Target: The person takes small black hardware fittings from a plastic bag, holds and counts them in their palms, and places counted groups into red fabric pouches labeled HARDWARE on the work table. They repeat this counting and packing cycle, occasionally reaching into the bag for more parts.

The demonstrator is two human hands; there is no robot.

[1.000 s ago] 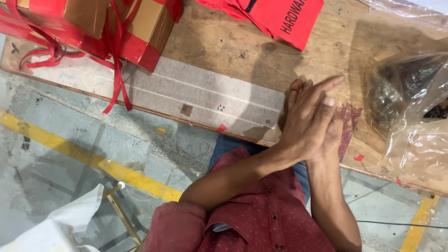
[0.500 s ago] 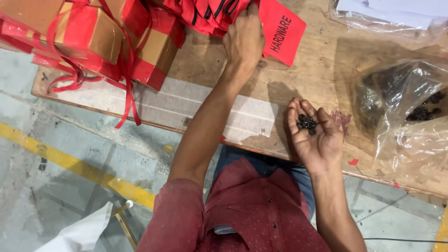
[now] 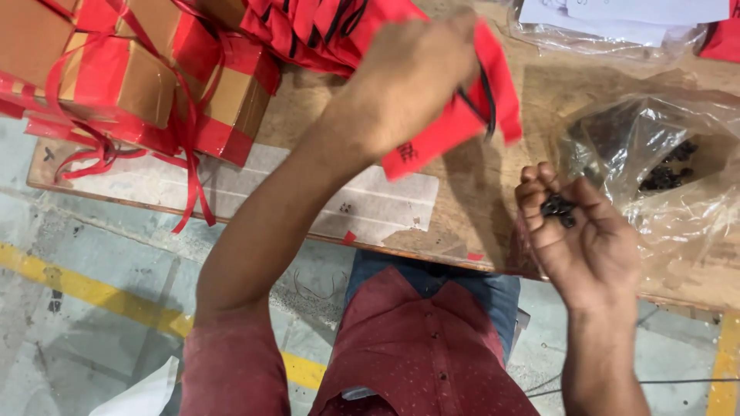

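While the right hand (image 3: 574,239) cups a small heap of black screws (image 3: 556,208), the left hand (image 3: 412,73) pinches a red pouch (image 3: 455,123).
Screws sit in the palm hollow, fingers (image 3: 539,185) half-curled round them, just left of the clear plastic bag (image 3: 655,154) on the wooden table (image 3: 493,200). Tilt that palm and they could spill off. Red boxes (image 3: 123,77) lie far left of the bag.
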